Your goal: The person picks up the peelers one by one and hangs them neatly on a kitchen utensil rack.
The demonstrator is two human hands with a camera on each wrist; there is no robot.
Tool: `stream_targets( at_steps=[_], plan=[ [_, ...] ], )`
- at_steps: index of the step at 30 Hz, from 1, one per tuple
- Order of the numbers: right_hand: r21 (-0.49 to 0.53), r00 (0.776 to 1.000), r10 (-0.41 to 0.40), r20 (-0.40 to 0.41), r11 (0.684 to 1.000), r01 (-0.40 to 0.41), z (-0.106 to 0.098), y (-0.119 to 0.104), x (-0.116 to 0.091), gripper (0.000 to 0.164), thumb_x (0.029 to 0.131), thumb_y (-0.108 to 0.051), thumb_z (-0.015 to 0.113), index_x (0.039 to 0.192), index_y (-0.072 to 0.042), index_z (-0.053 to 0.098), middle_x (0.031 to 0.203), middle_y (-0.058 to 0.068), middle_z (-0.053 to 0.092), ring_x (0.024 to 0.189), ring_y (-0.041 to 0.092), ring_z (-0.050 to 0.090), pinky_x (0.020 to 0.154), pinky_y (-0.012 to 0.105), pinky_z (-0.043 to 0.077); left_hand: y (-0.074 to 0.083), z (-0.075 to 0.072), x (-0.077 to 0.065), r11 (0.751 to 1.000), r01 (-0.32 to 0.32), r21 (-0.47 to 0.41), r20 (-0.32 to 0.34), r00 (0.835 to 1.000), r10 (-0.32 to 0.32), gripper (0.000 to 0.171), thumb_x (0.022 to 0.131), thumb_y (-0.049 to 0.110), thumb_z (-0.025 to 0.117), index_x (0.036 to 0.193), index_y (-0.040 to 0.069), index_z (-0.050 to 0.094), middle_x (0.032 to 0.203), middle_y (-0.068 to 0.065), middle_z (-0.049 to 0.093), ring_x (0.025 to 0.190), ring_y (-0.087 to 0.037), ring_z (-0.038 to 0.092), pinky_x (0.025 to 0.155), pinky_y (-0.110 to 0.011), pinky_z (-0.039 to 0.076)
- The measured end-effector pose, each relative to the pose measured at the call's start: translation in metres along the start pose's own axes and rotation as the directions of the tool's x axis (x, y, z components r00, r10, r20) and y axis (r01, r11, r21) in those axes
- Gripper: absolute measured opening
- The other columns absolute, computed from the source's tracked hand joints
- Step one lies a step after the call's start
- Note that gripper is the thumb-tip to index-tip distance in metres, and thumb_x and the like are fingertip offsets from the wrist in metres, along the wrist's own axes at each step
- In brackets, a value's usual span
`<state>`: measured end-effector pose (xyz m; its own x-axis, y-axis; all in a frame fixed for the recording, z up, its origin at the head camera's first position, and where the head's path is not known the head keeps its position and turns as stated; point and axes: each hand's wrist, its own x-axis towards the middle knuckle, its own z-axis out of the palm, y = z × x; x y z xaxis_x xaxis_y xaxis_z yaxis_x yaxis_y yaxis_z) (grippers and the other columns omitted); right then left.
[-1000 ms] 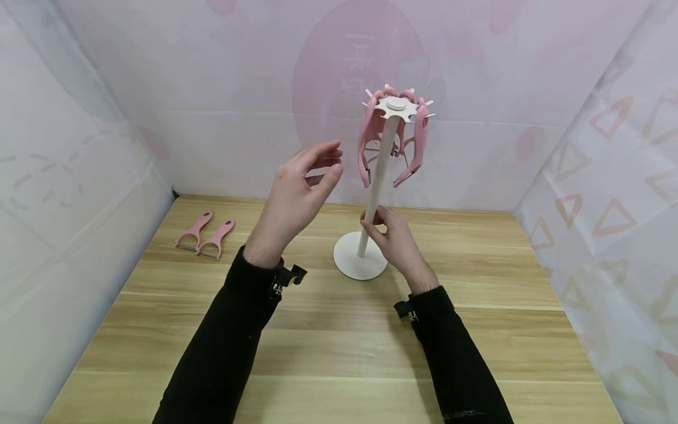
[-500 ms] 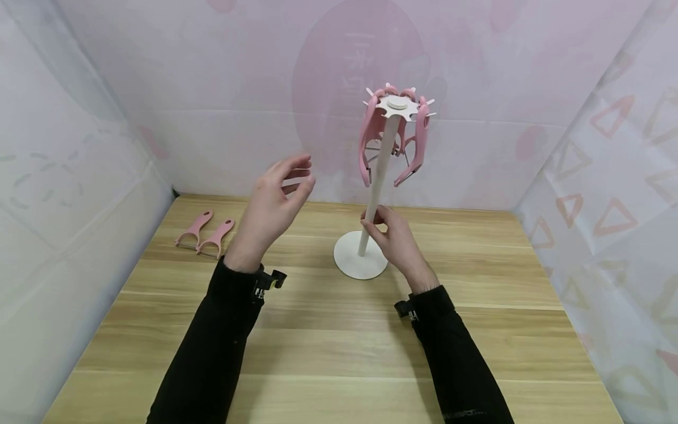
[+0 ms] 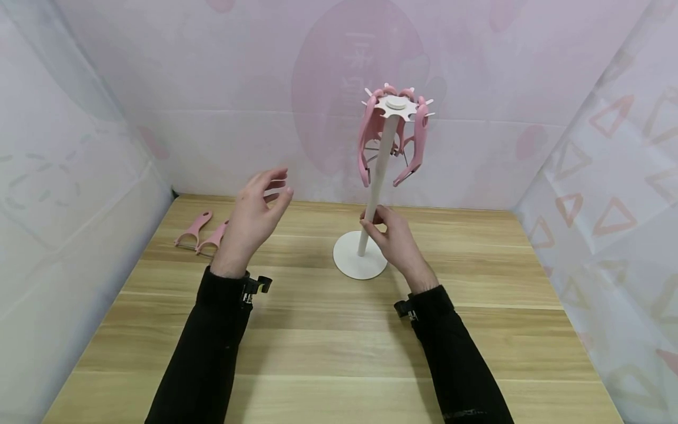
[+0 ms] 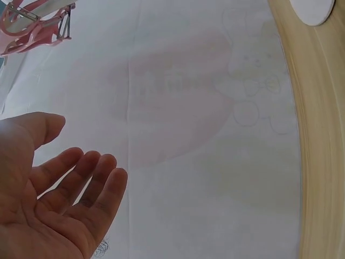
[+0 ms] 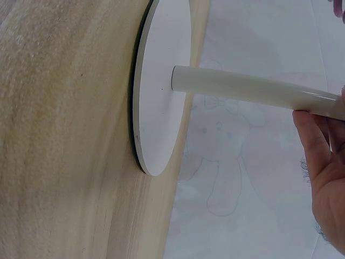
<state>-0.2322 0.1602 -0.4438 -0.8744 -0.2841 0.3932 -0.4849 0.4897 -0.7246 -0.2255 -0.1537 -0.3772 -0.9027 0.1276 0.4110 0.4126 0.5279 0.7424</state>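
My right hand [image 3: 394, 238] pinches the lower pole of a white stand [image 3: 377, 176], thumb on the near side. The stand is upright on its round base [image 5: 164, 124]. Several pink peelers [image 3: 418, 141] hang from the slotted white disc [image 3: 396, 106] at its top. My left hand [image 3: 254, 215] is raised over the table with nothing in it, fingers relaxed and thumb apart, as the left wrist view also shows. Beside it, two more pink peelers lie on the wood: one fully visible [image 3: 194, 229], the other [image 3: 214, 238] partly hidden behind the left hand.
The wooden table [image 3: 328, 353] has fabric walls on its left, back and right. The back wall [image 3: 228, 141] stands right at the table's far edge. Short white prongs stick out around the stand's disc.
My left hand has moved away from the stand, leftward and down, and now overlaps one of the lying peelers in view. The right hand keeps its grip on the pole.
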Motion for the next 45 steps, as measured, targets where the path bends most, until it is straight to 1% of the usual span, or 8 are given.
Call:
stream_targets(
  at_steps=[6,12,17,22,27,31,38,45],
  plan=[
    [0.008,1.0,0.015,0.004,1.0,-0.015,0.0,0.001,-0.001,0.017,0.104,-0.026,0.063,0.115,-0.013,0.067,0.106,0.002,0.066,0.099,0.017,0.064,0.078,0.034,0.061,-0.018,-0.006,-0.003,0.998,0.032,0.048,-0.003,0.999,-0.032,0.055,0.106,0.043,0.056,0.154,0.017,0.05,0.148,-0.007,0.053,0.134,-0.024,0.053,0.107,-0.039,0.047],
    [0.017,1.0,0.015,-0.001,1.0,-0.015,0.0,0.002,-0.001,0.017,0.104,-0.024,0.063,0.115,-0.012,0.067,0.106,0.003,0.065,0.098,0.018,0.064,0.079,0.039,0.061,-0.034,-0.012,-0.004,0.991,0.065,0.113,-0.007,0.998,-0.065,0.058,0.106,0.045,0.054,0.157,0.019,0.045,0.153,-0.006,0.05,0.137,-0.024,0.05,0.109,-0.038,0.045],
    [0.013,1.0,0.006,-0.002,1.0,-0.006,0.001,0.003,-0.001,0.017,0.104,-0.024,0.063,0.115,-0.011,0.067,0.106,0.004,0.065,0.098,0.018,0.064,0.079,0.04,0.061,-0.045,-0.018,-0.005,0.983,0.095,0.157,-0.016,0.995,-0.093,0.058,0.106,0.043,0.054,0.156,0.015,0.046,0.152,-0.01,0.05,0.136,-0.028,0.051,0.109,-0.044,0.045],
    [-0.002,1.0,0.009,0.001,1.0,-0.009,0.001,0.002,0.0,0.017,0.104,-0.025,0.063,0.116,-0.013,0.067,0.105,0.001,0.065,0.098,0.016,0.064,0.077,0.034,0.061,-0.057,-0.026,-0.007,0.968,0.148,0.203,-0.017,0.989,-0.148,0.06,0.106,0.045,0.053,0.157,0.013,0.045,0.153,-0.011,0.049,0.136,-0.033,0.05,0.106,-0.052,0.046],
    [-0.005,1.0,0.016,0.005,1.0,-0.016,0.001,0.002,0.0,0.017,0.105,-0.026,0.062,0.116,-0.014,0.067,0.105,0.0,0.065,0.097,0.015,0.064,0.077,0.032,0.061,-0.072,-0.034,-0.01,0.946,0.19,0.264,-0.031,0.982,-0.189,0.063,0.106,0.047,0.053,0.156,0.01,0.045,0.152,-0.013,0.049,0.135,-0.035,0.05,0.103,-0.054,0.047],
    [-0.002,1.0,0.015,0.005,1.0,-0.015,0.001,0.001,0.0,0.017,0.104,-0.026,0.063,0.116,-0.014,0.067,0.105,0.001,0.065,0.097,0.016,0.064,0.077,0.033,0.061,-0.083,-0.041,-0.012,0.918,0.242,0.314,-0.033,0.969,-0.244,0.067,0.106,0.051,0.051,0.157,0.009,0.043,0.153,-0.015,0.049,0.135,-0.038,0.049,0.102,-0.058,0.047],
    [0.0,1.0,0.01,0.003,1.0,-0.01,0.0,0.0,0.0,0.019,0.104,-0.026,0.063,0.116,-0.011,0.067,0.105,0.003,0.066,0.098,0.018,0.064,0.077,0.035,0.061,-0.097,-0.05,-0.017,0.88,0.321,0.351,0.019,0.937,-0.35,0.071,0.105,0.052,0.051,0.157,0.005,0.041,0.152,-0.022,0.046,0.135,-0.041,0.046,0.102,-0.064,0.045],
    [-0.005,1.0,0.015,0.005,1.0,-0.015,0.0,0.001,0.0,0.018,0.104,-0.026,0.063,0.115,-0.013,0.067,0.106,0.002,0.065,0.098,0.017,0.064,0.078,0.034,0.061,-0.109,-0.055,-0.021,0.833,0.371,0.41,0.065,0.899,-0.432,0.079,0.103,0.06,0.046,0.156,0.001,0.04,0.149,-0.027,0.045,0.136,-0.048,0.042,0.091,-0.08,0.04]
  ],
)
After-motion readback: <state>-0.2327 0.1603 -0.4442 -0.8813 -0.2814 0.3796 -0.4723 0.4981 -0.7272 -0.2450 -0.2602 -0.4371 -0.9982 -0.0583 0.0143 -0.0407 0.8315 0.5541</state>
